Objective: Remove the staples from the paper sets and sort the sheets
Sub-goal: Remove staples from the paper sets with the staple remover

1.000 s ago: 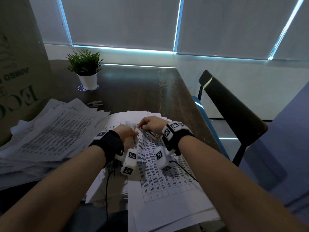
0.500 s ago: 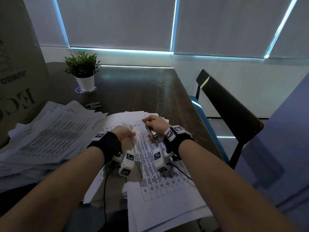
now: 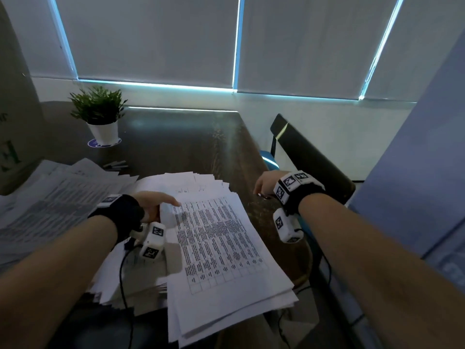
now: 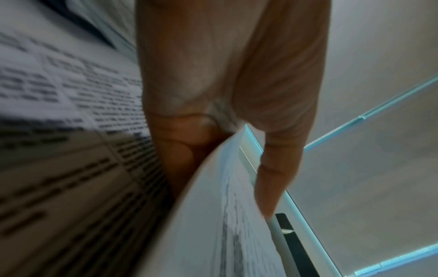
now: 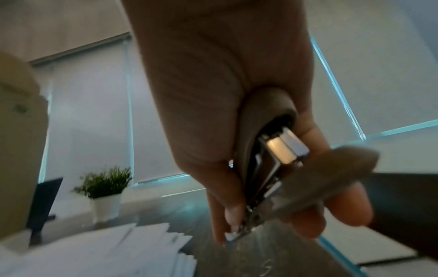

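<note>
Table [image 3: 191, 147] carries everything I see. Printed sheet set [image 3: 219, 248] lies under my left hand [image 3: 153, 205], which pinches its upper-left corner, thumb on top and fingers beneath. Loose sheet pile [image 3: 47, 210] sits further left of that grip. My right hand [image 3: 264, 185], well right of the papers, squeezes a staple remover [image 5: 267, 163], tip near the tabletop.

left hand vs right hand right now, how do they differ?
The left hand pinches the top printed sheet at its corner; the right hand grips a staple remover. Left hand sits over the paper stack; right hand is off it, above the bare table. Both wear marker-tagged wrist cameras.
</note>
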The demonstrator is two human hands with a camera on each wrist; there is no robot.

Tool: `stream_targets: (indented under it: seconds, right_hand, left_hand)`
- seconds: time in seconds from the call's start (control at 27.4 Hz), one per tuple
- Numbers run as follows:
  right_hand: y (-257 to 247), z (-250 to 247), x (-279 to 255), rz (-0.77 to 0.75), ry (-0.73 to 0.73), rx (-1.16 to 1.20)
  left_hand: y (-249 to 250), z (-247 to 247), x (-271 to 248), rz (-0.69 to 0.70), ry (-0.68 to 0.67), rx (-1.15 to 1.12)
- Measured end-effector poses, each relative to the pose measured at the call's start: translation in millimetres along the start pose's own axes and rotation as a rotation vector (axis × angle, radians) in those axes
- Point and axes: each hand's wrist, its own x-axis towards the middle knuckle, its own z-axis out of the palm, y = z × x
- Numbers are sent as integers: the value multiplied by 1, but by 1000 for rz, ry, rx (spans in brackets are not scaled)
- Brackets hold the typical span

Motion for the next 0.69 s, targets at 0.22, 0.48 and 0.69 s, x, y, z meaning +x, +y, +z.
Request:
stream_targets:
  seconds: [0.22, 0.48, 0.69]
  right_hand:
    - [20, -3, -3, 47, 96, -143]
    - [33, -9, 4, 215, 365, 371]
    - [31, 9, 13, -19, -132, 1757]
  left_hand:
    - [-2, 11, -10, 114, 150, 294]
    - [28, -7, 9, 540, 568, 122]
    - [70, -24, 26, 639, 760, -88]
